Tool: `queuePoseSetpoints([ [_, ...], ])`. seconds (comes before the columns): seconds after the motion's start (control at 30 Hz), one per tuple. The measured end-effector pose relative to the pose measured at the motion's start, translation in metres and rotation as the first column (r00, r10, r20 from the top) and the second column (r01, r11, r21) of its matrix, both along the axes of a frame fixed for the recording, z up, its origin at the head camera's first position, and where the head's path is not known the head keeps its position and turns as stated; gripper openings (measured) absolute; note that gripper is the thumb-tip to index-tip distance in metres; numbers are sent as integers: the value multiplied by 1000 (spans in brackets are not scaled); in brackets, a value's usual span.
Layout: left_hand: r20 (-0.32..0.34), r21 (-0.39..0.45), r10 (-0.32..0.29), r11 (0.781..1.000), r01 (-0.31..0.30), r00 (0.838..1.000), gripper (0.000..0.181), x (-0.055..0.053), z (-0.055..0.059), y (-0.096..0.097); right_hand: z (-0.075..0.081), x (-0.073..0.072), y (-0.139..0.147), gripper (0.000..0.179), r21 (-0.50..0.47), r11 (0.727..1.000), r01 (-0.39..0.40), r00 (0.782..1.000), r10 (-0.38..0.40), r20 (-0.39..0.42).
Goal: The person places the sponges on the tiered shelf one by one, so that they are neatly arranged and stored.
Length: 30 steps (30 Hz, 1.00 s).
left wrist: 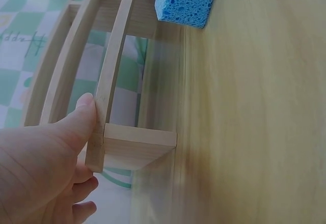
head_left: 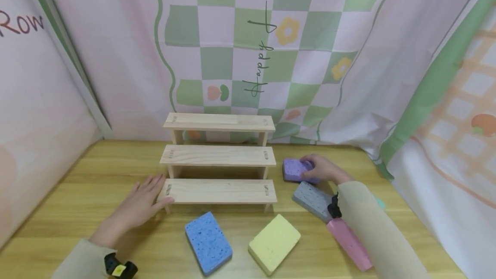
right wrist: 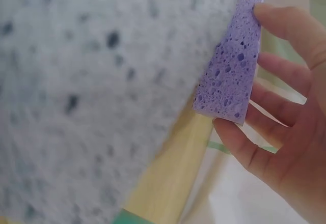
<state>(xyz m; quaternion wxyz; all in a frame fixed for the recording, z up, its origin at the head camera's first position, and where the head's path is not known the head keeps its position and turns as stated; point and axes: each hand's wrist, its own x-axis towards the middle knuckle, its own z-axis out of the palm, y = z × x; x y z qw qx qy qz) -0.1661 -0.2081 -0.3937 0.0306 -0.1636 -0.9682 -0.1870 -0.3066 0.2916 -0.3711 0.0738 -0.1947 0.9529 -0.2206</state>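
Note:
A three-tier wooden step shelf (head_left: 221, 192) stands at the back middle of the table. My left hand (head_left: 141, 203) holds the left end of its lowest step, with the thumb laid over the board; in the left wrist view the thumb (left wrist: 76, 124) presses the plank (left wrist: 113, 71). To the right of the shelf, my right hand (head_left: 323, 169) grips a purple sponge (head_left: 293, 169) that lies on the table. Fingers spread along the purple sponge (right wrist: 232, 74) in the right wrist view. A grey sponge (head_left: 311, 200) lies just in front of it.
In front of the shelf are a blue sponge (head_left: 208, 243) and a yellow sponge (head_left: 274, 243). A pink sponge (head_left: 348, 244) lies partly under the right sleeve, and a teal piece (head_left: 380, 203) shows behind that sleeve. A checked curtain (head_left: 252, 63) hangs behind the table.

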Motion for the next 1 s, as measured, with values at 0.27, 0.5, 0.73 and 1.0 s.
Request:
queuePoseSetpoints([
  [0.27, -11, -2, -1, 1000, 1, 1000, 77, 2, 2, 1, 16, 0, 10, 56, -59, 998, -18, 995, 12, -103],
  [0.5, -4, -9, -3, 1000, 3, 1000, 78, 3, 2, 2, 39, 4, 16, 50, -57, 998, -8, 962, -8, -272],
  [0.73, -11, -10, -1, 1000, 1, 1000, 78, 4, 2, 3, 67, 12, 20, 53, -30, 998, 48, 970, -54, -237],
  [1.0, -26, -7, -3, 1000, 3, 1000, 77, 4, 2, 3, 93, 17, 17, 54, -41, 999, 31, 961, -41, -275],
])
